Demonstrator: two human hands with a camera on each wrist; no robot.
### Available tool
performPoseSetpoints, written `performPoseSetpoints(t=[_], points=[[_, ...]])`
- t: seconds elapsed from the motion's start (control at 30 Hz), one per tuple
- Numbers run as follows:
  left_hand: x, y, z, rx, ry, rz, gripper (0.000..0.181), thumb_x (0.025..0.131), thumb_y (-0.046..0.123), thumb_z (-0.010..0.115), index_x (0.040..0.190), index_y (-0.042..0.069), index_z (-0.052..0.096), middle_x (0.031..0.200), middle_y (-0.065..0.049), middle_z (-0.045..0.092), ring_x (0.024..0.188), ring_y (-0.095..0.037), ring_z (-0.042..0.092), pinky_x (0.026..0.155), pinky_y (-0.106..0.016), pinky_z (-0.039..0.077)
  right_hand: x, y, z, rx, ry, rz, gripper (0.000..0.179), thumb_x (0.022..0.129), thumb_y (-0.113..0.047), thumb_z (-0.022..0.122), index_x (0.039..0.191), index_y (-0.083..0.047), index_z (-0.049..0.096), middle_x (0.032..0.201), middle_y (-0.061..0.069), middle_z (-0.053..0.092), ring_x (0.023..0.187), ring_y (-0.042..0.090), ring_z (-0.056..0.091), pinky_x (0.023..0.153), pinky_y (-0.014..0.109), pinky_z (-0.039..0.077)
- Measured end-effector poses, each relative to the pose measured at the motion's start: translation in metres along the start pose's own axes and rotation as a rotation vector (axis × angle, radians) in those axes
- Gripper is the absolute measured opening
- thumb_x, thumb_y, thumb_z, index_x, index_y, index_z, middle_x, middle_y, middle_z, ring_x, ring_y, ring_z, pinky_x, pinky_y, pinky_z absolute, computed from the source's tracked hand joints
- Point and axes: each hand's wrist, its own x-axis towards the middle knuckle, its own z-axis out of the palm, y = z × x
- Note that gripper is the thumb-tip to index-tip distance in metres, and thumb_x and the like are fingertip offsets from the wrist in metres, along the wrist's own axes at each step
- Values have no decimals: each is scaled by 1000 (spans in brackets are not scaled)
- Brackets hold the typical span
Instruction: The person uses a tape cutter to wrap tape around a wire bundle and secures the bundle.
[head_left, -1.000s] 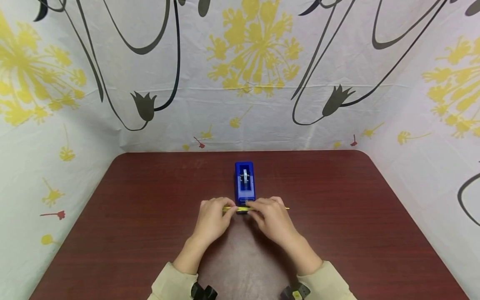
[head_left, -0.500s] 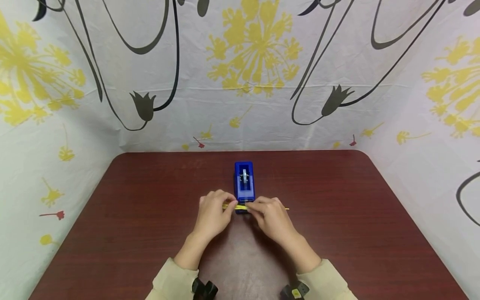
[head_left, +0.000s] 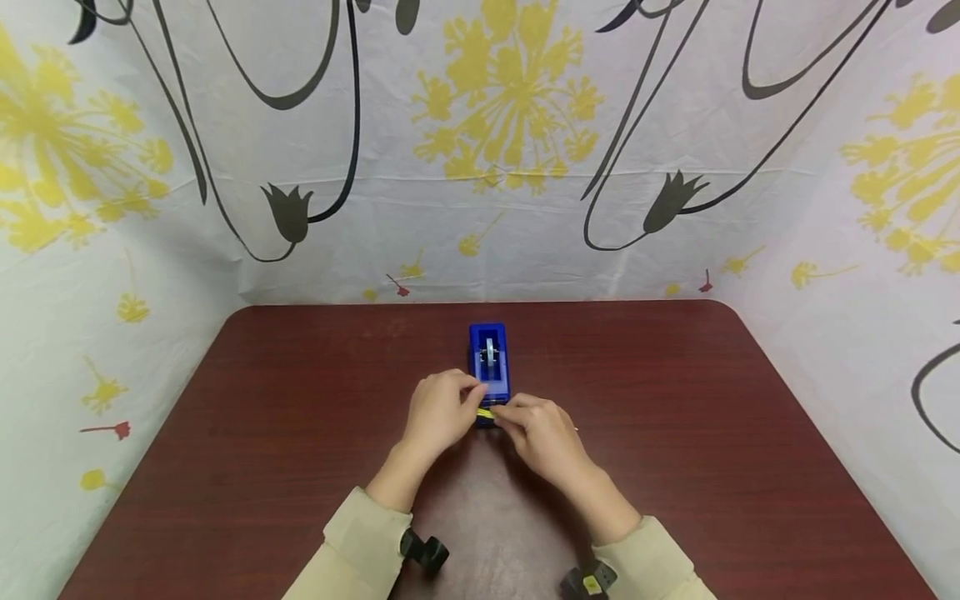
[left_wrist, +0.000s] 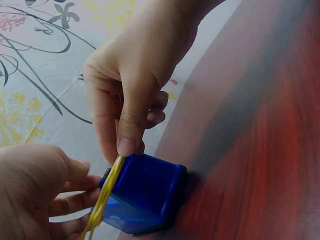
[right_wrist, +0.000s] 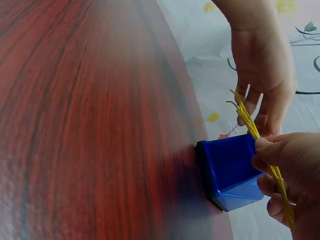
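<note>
A blue tape dispenser (head_left: 495,390) stands on the table, its tape roll (head_left: 490,353) seen from above in the head view. My right hand (head_left: 546,435) pinches a bundle of thin yellow strands (head_left: 485,413) between thumb and fingers, across the dispenser's near end. Loose strand ends stick out past the pinch in the right wrist view. My left hand (head_left: 444,410) is off the bundle, with thumb and forefinger close together at the dispenser's cutting end. Whether tape lies between those fingertips cannot be seen.
The dark red wooden table (head_left: 300,400) reaches out around the dispenser. A white patterned cloth (head_left: 480,242) hangs behind it and at both sides. Small black devices are strapped at both sleeve cuffs.
My left hand has let go of the yellow bundle and moved right and forward to the dispenser. My right hand still pinches the bundle in about the same place.
</note>
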Motion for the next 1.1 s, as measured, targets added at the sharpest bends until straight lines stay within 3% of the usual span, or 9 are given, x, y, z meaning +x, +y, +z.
performPoseSetpoints(t=[0.2,0.43,0.7,1.1], points=[[9,3,-1,17,-24,-62,21,94,36,73,95,17,83,93,-1,76,75,-16,70,66,-37,55,2,-2,0,-33,-38,-3,16,85,-6,81,98,-14,83,84,-6,70,67,8,64,58,29,52],[15,7,-1,5,-36,-115,22,86,42,81,80,21,83,78,5,75,59,-10,62,53,-28,49,5,-3,-3,-52,-86,14,15,86,-7,81,99,-14,83,86,-7,71,72,10,68,59,29,54],[18,9,-2,0,-60,-167,21,84,42,82,76,22,83,76,5,74,61,-12,64,53,-29,50,11,-3,-9,-85,-157,21,16,85,-6,80,100,-13,83,89,-4,74,78,13,71,62,32,57],[19,10,-3,2,-82,-194,22,84,43,82,77,22,83,78,5,75,64,-13,64,55,-30,50,16,-9,-16,-147,-198,-10,16,83,-5,81,95,-15,82,92,-1,75,82,16,72,61,36,58]])
